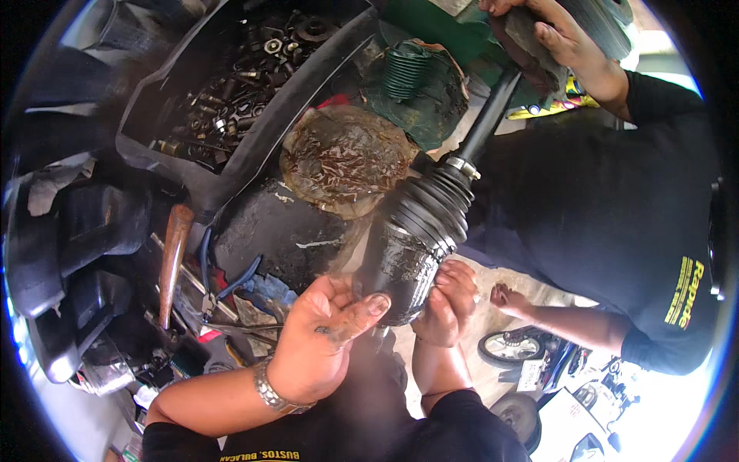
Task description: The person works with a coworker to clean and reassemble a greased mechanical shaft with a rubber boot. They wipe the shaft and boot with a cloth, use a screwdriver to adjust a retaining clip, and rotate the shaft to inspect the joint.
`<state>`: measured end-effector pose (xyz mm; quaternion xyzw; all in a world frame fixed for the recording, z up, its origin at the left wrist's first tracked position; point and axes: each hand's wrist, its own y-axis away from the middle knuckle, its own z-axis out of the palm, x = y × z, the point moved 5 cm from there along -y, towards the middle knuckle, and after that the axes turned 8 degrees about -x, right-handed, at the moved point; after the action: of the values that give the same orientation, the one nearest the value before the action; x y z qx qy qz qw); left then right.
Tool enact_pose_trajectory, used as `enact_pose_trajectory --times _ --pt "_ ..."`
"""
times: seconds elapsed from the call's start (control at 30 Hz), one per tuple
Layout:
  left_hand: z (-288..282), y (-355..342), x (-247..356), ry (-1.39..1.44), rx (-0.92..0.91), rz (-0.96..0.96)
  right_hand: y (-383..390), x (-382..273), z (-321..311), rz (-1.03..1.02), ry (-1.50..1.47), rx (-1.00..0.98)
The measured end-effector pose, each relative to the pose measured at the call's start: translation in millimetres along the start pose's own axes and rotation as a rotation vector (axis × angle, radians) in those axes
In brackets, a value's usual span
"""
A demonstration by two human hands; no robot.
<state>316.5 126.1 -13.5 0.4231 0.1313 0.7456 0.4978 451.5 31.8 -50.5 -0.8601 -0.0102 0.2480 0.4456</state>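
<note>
A greasy black axle shaft (493, 108) with a ribbed rubber boot (431, 204), metal clamps and a smooth cup-shaped joint housing (400, 269) angles from upper right toward me. My left hand (331, 327) grips the housing's lower left, thumb across it, a metal watch on the wrist. My right hand (446, 304) grips the housing's right side with bent fingers. Behind the housing lies a round, greasy plastic covering (342, 154) smeared with brown grease.
Black bin (239, 92) of metal hardware, green coiled spring (404, 73), hammer with wooden handle (173, 262), blue-handled pliers (239, 277). At right, a co-worker in a dark shirt (585, 208), one hand (558, 35) on a dark cloth at the shaft's top; motorcycle (516, 346) below.
</note>
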Motion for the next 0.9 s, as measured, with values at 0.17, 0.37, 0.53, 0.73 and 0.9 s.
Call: enact_pose_trajectory --times 0.17,0.37,0.53,0.73,0.9 --pt "5.5 3.9 -4.0 -0.01 -0.056 0.005 19.2 2.7 8.6 0.213 -0.031 -0.04" --pt "9.9 -1.3 -15.9 -0.088 -0.155 0.135 60.4 20.5 24.3 0.758 -0.577 0.141" --pt "15.6 -15.8 -30.9 -0.125 -0.092 0.157 89.3 30.3 26.6 0.939 -0.761 0.144" --pt "8.5 -23.4 -24.4 -0.388 0.1 0.261 107.8 -11.2 85.0 0.922 -0.326 -0.906" --pt "7.8 -20.0 -21.8 -0.469 0.168 0.258 58.3 -111.6 112.6 -0.372 -0.18 -0.814"
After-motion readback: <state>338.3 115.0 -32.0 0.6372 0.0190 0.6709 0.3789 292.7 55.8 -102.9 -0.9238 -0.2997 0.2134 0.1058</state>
